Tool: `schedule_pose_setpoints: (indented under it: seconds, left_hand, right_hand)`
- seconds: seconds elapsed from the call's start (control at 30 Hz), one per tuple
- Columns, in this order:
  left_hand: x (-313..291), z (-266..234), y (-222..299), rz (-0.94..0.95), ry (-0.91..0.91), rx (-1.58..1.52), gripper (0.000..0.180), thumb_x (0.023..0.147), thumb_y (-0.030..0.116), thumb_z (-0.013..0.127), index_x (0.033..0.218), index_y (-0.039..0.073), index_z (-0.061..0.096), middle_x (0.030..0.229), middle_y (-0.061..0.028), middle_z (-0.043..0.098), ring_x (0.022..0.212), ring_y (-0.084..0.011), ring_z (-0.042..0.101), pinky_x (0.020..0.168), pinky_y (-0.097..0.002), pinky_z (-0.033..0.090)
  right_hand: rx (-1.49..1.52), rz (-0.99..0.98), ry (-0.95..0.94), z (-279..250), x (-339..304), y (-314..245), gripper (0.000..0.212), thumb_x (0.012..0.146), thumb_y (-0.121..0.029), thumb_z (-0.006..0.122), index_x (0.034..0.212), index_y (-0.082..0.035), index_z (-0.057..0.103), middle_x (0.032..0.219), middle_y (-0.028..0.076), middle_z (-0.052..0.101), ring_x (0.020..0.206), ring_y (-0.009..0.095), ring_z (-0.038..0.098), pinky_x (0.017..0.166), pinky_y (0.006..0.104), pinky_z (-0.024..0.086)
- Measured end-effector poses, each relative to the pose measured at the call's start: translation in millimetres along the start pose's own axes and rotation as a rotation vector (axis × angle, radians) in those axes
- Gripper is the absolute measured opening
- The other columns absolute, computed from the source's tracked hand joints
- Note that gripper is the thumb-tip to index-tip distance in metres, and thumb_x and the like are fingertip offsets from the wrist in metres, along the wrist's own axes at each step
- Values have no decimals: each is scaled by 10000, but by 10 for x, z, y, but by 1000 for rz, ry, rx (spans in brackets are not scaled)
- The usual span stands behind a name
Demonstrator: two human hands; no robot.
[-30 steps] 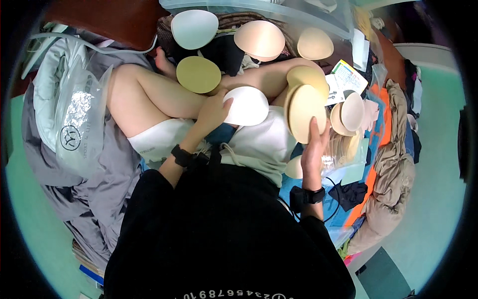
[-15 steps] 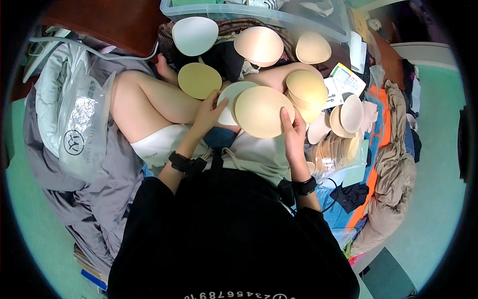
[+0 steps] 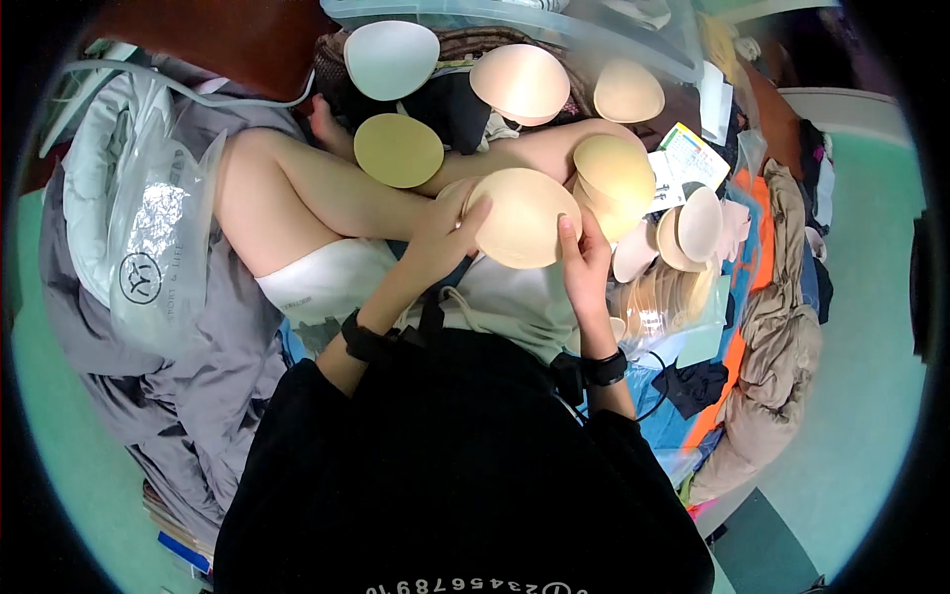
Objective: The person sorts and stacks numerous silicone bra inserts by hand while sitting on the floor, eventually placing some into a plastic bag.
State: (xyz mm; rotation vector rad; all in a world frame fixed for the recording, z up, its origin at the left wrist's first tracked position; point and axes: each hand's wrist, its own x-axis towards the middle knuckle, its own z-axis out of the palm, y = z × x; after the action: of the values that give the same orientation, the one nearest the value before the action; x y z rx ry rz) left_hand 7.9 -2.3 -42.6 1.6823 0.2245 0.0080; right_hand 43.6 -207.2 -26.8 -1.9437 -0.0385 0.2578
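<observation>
Left hand [image 3: 435, 243]: moved onto the beige pad [image 3: 527, 220]; a white pad has gone from sight.
Beige pad: above the lap [image 3: 515, 305]; likely light, soft, springy (nails might dent it), best held by its rim.
Fingers: each hand pinches an edge, thumbs on top.
Pile [image 3: 616, 183]: just beside the right hand [image 3: 588, 261], likely crowding it.
Olive pad [image 3: 398, 150]: beyond the left.
</observation>
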Motion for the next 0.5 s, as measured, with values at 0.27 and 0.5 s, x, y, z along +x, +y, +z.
schedule_pose_setpoints:
  seconds: [0.27,0.5]
  left_hand:
    - [-53,15,40,-442,-204,-723,566,1014,476,339,1309,12,471,1195,-123,583,1043,-182,606,840,-327,516]
    - [-92,-80,282,-441,-393,-1149,674,992,550,293,1427,36,337,1438,-130,405,1326,-258,397,1093,-445,322]
  right_hand:
    - [-79,17,-14,-75,4,-206,357,984,-206,536,1259,21,540,967,54,658,794,76,584,698,218,478]
    - [290,159,-313,-94,-100,-127,318,987,-198,525,1235,1,539,871,33,647,671,84,590,580,216,479]
